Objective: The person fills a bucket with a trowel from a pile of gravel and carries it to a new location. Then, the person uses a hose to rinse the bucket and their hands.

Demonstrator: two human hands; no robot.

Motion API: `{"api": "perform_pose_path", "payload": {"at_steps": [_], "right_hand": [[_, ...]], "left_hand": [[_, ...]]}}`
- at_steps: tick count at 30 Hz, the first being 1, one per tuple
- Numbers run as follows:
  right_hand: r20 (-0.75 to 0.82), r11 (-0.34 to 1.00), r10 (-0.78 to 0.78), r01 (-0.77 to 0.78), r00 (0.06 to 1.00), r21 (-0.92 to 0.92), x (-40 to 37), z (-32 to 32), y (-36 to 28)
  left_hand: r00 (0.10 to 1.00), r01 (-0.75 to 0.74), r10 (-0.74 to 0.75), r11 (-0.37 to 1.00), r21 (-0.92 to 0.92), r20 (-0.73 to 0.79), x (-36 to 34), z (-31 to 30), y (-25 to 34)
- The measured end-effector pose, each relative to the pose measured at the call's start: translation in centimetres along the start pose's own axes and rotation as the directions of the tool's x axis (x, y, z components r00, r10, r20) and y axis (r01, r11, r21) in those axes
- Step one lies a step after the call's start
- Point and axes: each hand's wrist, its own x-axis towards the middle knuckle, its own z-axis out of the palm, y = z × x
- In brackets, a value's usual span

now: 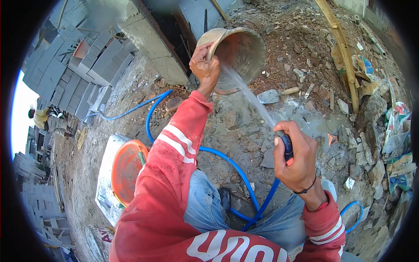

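2 hands are busy. The left hand (205, 65), arm stretched forward in a red sleeve, has its grip clenched on the rim of a bucket (244, 50), which is held tilted above the wet ground with its mouth toward the person. The right hand (297, 161), raised with the wrist bent, has its grip closed round the end of the hose (288, 147), thumb on top. A water jet (251, 98) strikes the bucket's inside. A trowel (275, 95) lies on the ground beyond.

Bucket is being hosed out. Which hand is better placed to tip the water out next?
Left, probably. The left hand already grips the bucket at its rim and holds it tilted, so it could turn it further. The right hand is closed around the blue hose.
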Motion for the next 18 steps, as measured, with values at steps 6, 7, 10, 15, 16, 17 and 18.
{"api": "perform_pose_path", "payload": {"at_steps": [6,7,10,15,16,17,18], "right_hand": [[-0.107,0.989,0.037,-0.052,0.994,-0.139,0.5,-1.1,0.3],[-0.117,0.987,0.065,-0.081,0.991,-0.137,0.6,-1.3,0.3],[-0.159,0.987,0.056,-0.079,0.986,-0.143,0.6,-1.8,0.2],[-0.171,0.987,0.088,-0.109,0.981,-0.12,0.7,-2.0,0.2],[-0.153,0.98,0.093,-0.117,0.984,-0.159,0.7,-2.0,0.1],[-0.154,0.98,0.095,-0.12,0.984,-0.159,0.7,-1.9,0.2],[-0.106,0.985,0.077,-0.092,0.991,-0.144,0.6,-1.6,0.5]], "left_hand": [[1.0,-0.01,0.01,0.999,0.032,-0.017,0.2,0.2,0.7],[1.0,-0.008,0.008,0.999,0.031,-0.016,0.1,0.2,0.9],[1.0,-0.012,0.012,0.999,0.048,-0.001,0.0,0.2,1.1],[1.0,-0.008,0.008,0.997,0.076,-0.005,-0.3,0.1,0.8],[1.0,-0.007,0.007,0.997,0.076,-0.002,-0.3,0.1,0.7],[1.0,-0.014,0.015,0.997,0.079,-0.017,-0.2,0.1,0.6],[0.999,-0.021,0.024,0.996,0.083,-0.033,-0.2,0.0,0.6]]}}
